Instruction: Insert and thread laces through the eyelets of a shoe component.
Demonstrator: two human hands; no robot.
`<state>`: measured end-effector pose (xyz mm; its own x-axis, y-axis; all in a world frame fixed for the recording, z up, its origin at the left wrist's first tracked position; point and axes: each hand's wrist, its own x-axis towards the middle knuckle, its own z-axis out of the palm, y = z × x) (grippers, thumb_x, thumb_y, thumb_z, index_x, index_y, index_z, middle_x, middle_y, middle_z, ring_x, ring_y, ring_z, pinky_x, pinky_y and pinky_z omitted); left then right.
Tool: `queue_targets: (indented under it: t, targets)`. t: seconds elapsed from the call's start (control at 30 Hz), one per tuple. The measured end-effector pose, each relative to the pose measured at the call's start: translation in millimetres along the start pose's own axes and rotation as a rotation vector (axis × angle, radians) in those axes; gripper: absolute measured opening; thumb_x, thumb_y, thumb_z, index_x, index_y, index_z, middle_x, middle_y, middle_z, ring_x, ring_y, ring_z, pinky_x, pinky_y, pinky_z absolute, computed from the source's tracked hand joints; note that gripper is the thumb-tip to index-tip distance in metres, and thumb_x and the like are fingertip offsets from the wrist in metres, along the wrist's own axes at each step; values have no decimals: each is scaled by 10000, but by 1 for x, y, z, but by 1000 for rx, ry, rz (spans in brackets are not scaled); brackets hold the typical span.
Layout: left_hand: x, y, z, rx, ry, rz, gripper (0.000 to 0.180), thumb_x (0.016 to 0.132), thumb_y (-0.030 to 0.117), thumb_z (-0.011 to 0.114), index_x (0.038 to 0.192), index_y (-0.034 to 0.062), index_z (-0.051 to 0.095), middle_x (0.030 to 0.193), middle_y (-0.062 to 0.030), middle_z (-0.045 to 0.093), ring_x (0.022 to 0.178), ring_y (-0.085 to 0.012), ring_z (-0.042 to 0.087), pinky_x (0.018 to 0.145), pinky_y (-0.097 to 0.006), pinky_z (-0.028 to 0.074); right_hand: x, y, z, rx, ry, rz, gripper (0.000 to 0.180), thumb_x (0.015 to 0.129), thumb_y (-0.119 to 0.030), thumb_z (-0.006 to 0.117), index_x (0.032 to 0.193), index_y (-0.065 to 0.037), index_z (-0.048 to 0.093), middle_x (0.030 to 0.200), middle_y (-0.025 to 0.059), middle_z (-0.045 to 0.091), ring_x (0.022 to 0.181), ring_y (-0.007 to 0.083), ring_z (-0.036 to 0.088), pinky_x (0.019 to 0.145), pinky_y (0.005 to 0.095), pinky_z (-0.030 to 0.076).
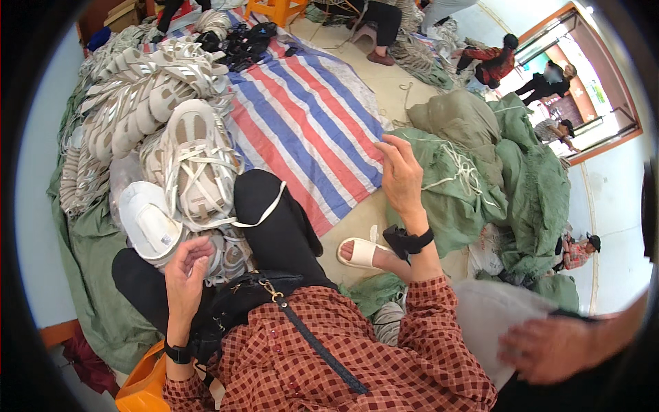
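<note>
Left hand raised over the lap, fingers curled together, pinching a white strap that runs across the black-trousered knee to the beige sandal sole. Right hand raised, wrist bent, fingers loosely curled, empty, above green sacks.

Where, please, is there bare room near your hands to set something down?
The striped tarp lies bare between the sandal pile and the green sacks. A strip of bare floor runs below it, beside the sandalled foot. It is crowded around the left hand, where sandal soles heap against the knee; the right hand hovers by the sacks.
</note>
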<state>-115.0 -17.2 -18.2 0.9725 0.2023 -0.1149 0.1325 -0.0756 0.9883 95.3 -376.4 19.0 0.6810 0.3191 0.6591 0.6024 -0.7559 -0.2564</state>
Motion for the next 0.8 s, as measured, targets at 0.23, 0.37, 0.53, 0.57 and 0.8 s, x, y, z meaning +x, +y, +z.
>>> queue_targets:
  t: [0.23,0.37,0.53,0.57,0.8]
  targets:
    - [-7,16,-37,369,287,173,198,863,-29,565,1050,-19,629,916,-95,682,855,-162,653,798,-283,504,-3,-17,27,37,-140,-18,289,817,68,521,1061,-46,626,1136,151,602,982,336,618,812,394,509]
    - [-8,6,-36,414,286,204,223,850,-45,565,1056,-9,642,936,-71,681,859,-125,637,771,-252,494,-28,-18,39,117,-680,-13,164,867,-67,597,1010,-42,673,933,171,651,854,335,655,730,396,520]
    - [-8,6,-35,386,352,164,238,821,-35,590,1050,2,643,951,-120,659,861,-225,658,774,-310,518,-22,-63,75,786,-462,394,163,899,-3,562,1021,-9,669,921,113,674,797,194,678,698,296,525]
    - [-3,7,-33,448,383,234,250,818,-34,590,1059,9,641,969,-121,653,879,-242,652,784,-315,512,-19,-74,80,929,-471,439,171,913,1,547,1041,-3,661,924,99,675,787,169,675,694,276,522]
    - [51,15,-11,726,525,505,257,731,64,708,977,68,634,969,-110,596,936,-295,587,785,-372,477,6,-145,107,880,-428,111,185,893,14,556,1049,-8,653,936,119,653,762,188,677,672,275,513]
